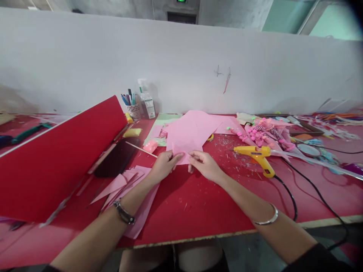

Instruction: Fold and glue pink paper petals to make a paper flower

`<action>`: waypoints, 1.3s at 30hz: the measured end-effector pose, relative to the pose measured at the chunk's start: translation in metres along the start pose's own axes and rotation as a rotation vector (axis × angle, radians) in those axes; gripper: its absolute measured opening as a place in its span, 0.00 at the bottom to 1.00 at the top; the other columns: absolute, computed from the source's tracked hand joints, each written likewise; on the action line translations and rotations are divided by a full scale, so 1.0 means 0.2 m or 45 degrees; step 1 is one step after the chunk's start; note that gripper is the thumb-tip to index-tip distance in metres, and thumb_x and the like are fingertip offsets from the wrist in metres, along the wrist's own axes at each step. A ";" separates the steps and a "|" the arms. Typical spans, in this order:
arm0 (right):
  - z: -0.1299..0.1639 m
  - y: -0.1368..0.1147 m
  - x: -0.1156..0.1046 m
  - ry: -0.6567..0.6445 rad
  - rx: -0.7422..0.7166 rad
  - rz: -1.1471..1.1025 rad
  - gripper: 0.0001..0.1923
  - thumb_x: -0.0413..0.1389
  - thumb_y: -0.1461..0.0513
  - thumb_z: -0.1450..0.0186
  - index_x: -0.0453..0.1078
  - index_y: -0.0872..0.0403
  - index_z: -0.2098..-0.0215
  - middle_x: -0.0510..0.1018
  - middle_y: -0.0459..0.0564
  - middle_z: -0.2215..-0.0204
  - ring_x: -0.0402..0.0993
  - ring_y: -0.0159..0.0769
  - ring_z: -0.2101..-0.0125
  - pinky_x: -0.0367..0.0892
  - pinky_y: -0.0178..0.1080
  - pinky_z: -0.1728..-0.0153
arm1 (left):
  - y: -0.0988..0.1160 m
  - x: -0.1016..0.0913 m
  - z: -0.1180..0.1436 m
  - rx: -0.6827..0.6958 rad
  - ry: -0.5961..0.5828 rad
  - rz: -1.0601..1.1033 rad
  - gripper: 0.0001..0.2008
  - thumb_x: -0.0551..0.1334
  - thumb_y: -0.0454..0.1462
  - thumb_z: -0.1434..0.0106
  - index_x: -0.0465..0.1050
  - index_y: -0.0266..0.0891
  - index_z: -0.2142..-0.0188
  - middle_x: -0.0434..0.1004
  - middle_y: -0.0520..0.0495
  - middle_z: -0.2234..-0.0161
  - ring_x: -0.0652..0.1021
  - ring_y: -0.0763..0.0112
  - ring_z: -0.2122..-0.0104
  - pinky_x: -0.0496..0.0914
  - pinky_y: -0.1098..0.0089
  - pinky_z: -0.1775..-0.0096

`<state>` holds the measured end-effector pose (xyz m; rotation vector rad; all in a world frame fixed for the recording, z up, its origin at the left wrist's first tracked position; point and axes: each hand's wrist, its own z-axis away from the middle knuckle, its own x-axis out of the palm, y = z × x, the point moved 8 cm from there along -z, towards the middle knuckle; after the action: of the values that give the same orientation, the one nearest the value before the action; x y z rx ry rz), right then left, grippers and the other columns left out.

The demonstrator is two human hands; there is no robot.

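Note:
A large sheet of pink paper [190, 132] lies on the red table [198, 204] in front of me. Both hands pinch its near corner, which is folded over. My left hand [163, 165] grips the fold from the left, and my right hand [204, 164] grips it from the right, fingertips almost meeting. A bracelet sits on each wrist. Under my left forearm lies a pile of cut pink paper pieces [127, 187].
A yellow hot glue gun [259, 155] with a black cord lies to the right. Behind it are pink wrapped bouquets [263, 134]. A tilted red board [56, 158] stands at left, with a dark phone-like object [117, 158] beside it. A pen cup [133, 107] and spray bottle [146, 100] stand by the white wall.

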<state>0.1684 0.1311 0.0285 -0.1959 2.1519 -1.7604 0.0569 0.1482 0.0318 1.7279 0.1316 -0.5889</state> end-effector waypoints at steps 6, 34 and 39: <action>0.03 0.03 0.05 -0.164 0.097 0.113 0.10 0.46 0.57 0.39 0.60 0.54 0.74 0.64 0.39 0.88 0.59 0.24 0.88 0.52 0.28 0.87 | 0.00 0.04 0.01 0.055 -0.168 -0.140 0.19 0.55 0.46 0.44 0.60 0.37 0.85 0.58 0.57 0.91 0.61 0.81 0.90 0.53 0.79 0.87; 0.01 0.05 0.02 -0.097 0.123 0.095 0.16 0.48 0.53 0.41 0.64 0.57 0.77 0.63 0.42 0.87 0.58 0.25 0.86 0.52 0.29 0.85 | 0.07 0.10 0.05 0.210 -0.413 -0.071 0.20 0.48 0.42 0.37 0.58 0.36 0.83 0.58 0.58 0.91 0.61 0.83 0.89 0.56 0.81 0.82; 0.01 0.04 0.00 -0.039 0.066 0.107 0.20 0.45 0.52 0.39 0.60 0.56 0.81 0.60 0.41 0.88 0.56 0.24 0.86 0.51 0.30 0.85 | 0.07 0.11 0.05 0.171 -0.372 0.032 0.18 0.47 0.43 0.37 0.62 0.36 0.78 0.63 0.57 0.87 0.65 0.81 0.87 0.60 0.80 0.82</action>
<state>0.1694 0.1305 0.0211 -0.1170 2.0601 -1.7519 0.0779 0.1310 0.0332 1.7487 -0.1389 -0.8396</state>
